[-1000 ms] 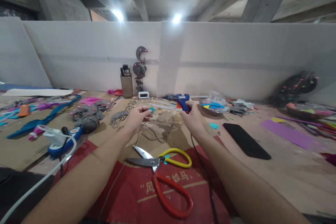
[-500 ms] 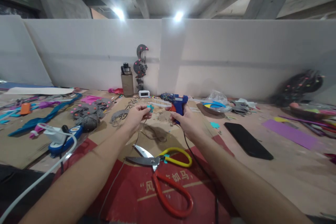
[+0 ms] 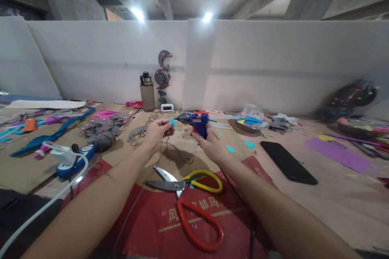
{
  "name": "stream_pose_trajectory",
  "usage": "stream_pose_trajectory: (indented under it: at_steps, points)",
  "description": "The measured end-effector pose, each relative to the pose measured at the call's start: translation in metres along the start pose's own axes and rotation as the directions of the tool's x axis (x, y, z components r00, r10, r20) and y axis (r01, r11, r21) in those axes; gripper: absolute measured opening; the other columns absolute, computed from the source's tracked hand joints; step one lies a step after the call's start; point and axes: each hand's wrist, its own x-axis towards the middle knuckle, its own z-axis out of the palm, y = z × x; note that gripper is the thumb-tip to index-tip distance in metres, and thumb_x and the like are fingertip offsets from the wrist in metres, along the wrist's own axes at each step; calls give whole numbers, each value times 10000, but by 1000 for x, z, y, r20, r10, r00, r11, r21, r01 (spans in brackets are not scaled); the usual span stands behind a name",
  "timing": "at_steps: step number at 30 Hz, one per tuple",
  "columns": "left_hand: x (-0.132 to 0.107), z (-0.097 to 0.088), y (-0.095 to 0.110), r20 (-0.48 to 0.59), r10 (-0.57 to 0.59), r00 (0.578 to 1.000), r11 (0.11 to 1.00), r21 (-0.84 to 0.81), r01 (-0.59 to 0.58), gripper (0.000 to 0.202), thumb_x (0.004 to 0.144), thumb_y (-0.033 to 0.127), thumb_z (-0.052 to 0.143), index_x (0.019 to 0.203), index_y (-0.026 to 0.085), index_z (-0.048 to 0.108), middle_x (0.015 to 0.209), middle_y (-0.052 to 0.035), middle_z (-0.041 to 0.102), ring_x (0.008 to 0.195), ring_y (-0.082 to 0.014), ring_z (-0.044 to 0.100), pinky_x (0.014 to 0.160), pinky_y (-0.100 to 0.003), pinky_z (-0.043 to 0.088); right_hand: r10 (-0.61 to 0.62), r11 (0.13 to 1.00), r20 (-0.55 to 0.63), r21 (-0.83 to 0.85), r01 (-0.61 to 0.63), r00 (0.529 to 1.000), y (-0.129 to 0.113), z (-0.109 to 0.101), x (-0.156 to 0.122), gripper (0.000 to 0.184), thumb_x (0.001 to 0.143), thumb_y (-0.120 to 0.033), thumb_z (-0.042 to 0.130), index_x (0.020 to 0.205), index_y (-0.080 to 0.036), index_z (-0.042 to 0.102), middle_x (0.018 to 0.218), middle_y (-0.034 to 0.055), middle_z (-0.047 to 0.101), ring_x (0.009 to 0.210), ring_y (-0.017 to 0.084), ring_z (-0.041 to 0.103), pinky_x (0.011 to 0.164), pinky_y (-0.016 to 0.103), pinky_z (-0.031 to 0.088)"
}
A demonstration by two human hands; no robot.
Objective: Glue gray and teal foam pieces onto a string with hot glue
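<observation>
Between the fingertips of my left hand is a small teal flower-shaped cutout. My right hand grips a blue glue gun by its handle, with the orange trigger under the fingers. The gun's nozzle points left and is close to the cutout; whether they touch I cannot tell. A thin grey cord hangs below my left hand onto the cardboard. Large scissors with one yellow and one red handle lie spread below both hands.
A black phone and teal cutouts lie to the right. A shallow bowl stands behind them. On the left are a ball of grey yarn and a blue power strip. A bottle stands at the back.
My right hand has moved the glue gun left, bringing its nozzle up to the cutout. More teal cutouts now show to the right of that hand. My left hand has barely moved.
</observation>
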Motion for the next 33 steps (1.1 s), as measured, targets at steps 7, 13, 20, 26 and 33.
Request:
stream_pose_trajectory:
  at_steps: [7,13,20,26,33]
  points:
    - [0,1,1,6,-1,1000,1000,3,1,329,562,322,777,737,116,589,618,-11,617,533,-94,582,572,-236,491,-40,996,47,84,36,998,-6,1,0,390,845,-374,489,1189,-190,487,1083,81,610,952,196,559,870,329,423]
    - [-2,2,2,26,19,999,1000,12,-19,345,552,342,781,726,117,586,610,-17,614,519,-92,564,551,-235,476,-63,995,41,82,59,997,-3,3,1,371,841,-338,495,1181,-189,488,1132,83,595,1001,196,550,915,338,408]
    - [-2,2,1,34,17,999,1000,8,-17,348,545,342,786,727,120,589,616,-17,616,532,-98,569,560,-242,480,-42,998,59,45,39,997,-1,4,1,362,840,-323,489,1175,-187,479,1099,83,606,963,194,558,883,338,420]
    - [-2,3,2,31,17,999,1000,7,-17,364,532,351,793,727,118,592,616,-18,615,532,-98,567,557,-243,483,-40,998,47,48,38,998,-5,2,0,364,833,-318,490,1173,-186,489,1104,87,608,960,198,560,874,334,423]
    - [-4,4,4,7,15,1000,1000,18,-15,346,540,334,788,727,114,597,622,-17,616,536,-101,575,563,-250,491,-7,1000,42,17,7,999,-5,2,1,374,819,-314,500,1173,-193,492,1082,91,617,930,204,567,851,342,428]
